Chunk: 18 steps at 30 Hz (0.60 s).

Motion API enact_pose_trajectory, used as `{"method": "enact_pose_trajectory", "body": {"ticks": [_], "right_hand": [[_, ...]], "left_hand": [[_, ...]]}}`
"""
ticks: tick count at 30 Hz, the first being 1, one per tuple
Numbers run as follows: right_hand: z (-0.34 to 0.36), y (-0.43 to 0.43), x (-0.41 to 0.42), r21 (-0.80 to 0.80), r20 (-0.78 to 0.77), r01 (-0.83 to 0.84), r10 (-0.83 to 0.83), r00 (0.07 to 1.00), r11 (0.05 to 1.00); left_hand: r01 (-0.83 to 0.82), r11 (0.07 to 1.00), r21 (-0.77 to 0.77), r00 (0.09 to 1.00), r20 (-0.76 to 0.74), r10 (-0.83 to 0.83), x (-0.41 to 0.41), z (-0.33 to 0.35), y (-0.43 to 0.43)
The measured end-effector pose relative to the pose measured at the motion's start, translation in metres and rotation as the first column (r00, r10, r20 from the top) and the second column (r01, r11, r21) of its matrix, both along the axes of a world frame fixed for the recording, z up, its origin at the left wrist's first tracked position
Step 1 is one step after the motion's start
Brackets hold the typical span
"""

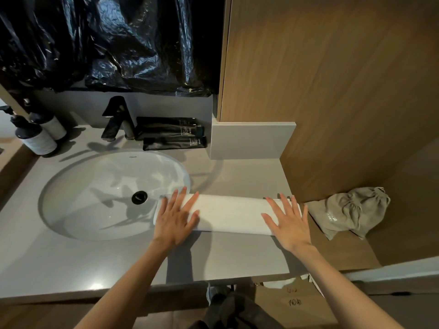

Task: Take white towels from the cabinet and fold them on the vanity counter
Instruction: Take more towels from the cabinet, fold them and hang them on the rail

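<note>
A white towel (230, 213), folded into a long narrow strip, lies across the grey vanity counter (225, 252) just right of the sink, its left end reaching over the basin's rim. My left hand (175, 219) presses flat on the towel's left end with fingers spread. My right hand (287, 222) lies flat on the right end, fingers straight and spread too. Neither hand grips the cloth.
An oval white sink (107, 195) with a black faucet (117, 119) fills the counter's left. Two pump bottles (38, 134) stand far left, black pouches (175, 136) at the back. A grey drawstring bag (351, 212) lies on the wooden shelf to the right. Wood panelling (332, 79) rises behind.
</note>
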State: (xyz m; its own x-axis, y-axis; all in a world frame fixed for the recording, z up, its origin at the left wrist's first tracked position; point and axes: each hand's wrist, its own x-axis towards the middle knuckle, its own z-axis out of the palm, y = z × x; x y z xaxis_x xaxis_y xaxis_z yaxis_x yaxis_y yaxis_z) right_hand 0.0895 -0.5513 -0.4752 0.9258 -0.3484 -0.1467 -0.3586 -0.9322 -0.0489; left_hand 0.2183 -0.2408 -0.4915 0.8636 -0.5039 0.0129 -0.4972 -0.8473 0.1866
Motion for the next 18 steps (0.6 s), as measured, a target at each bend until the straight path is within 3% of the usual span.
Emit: {"method": "enact_pose_trajectory", "body": {"ticks": [8,14,18], "right_hand": [[0.001,0.024,-0.046,0.010,0.024,0.084,-0.084,0.996,0.996],[0.004,0.031,-0.078,0.003,-0.039,0.171,-0.171,0.984,0.985],[0.006,0.026,-0.094,0.093,-0.106,0.300,-0.290,0.951,0.949]], "left_hand": [[0.066,0.995,-0.072,0.998,0.009,-0.065,-0.018,-0.003,0.011],[0.107,0.993,-0.044,0.994,-0.024,-0.108,-0.041,0.003,0.010],[0.100,0.995,-0.009,0.994,-0.041,-0.100,-0.058,0.001,0.004]]}}
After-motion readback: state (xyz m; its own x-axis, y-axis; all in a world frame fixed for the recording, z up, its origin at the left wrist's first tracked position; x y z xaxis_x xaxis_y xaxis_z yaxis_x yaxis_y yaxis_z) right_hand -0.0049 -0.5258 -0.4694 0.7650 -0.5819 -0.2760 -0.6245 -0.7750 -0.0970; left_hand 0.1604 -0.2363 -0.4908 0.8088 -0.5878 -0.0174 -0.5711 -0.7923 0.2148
